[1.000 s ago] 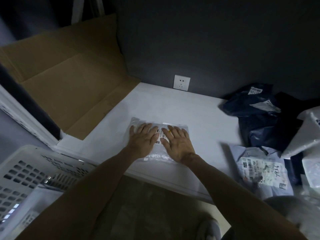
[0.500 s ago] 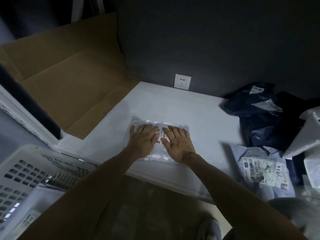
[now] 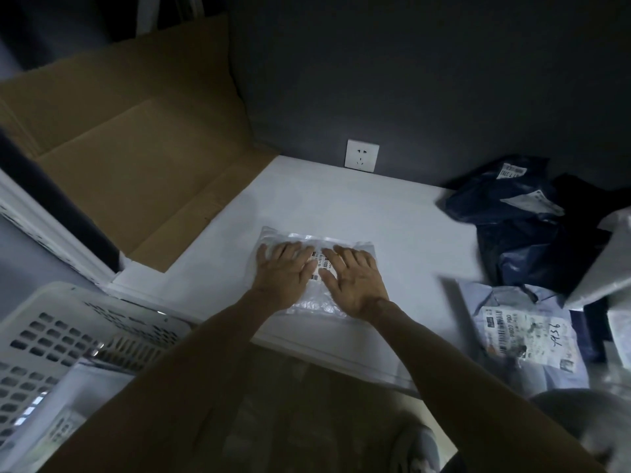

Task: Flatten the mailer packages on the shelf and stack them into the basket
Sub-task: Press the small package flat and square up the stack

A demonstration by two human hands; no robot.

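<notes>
A clear bubble mailer with a barcode label lies flat on the white shelf, near its front edge. My left hand presses its left half with straight, spread fingers. My right hand presses the right half the same way, thumbs almost meeting over the label. The white slotted basket stands below the shelf at the lower left, with a pale mailer lying inside it.
Flattened brown cardboard leans at the shelf's left. A heap of dark blue mailers, a pale blue labelled mailer and white ones crowd the right side. A wall socket sits on the dark back wall.
Both hands stay flat on the clear mailer; they have barely shifted. The view has moved slightly.
</notes>
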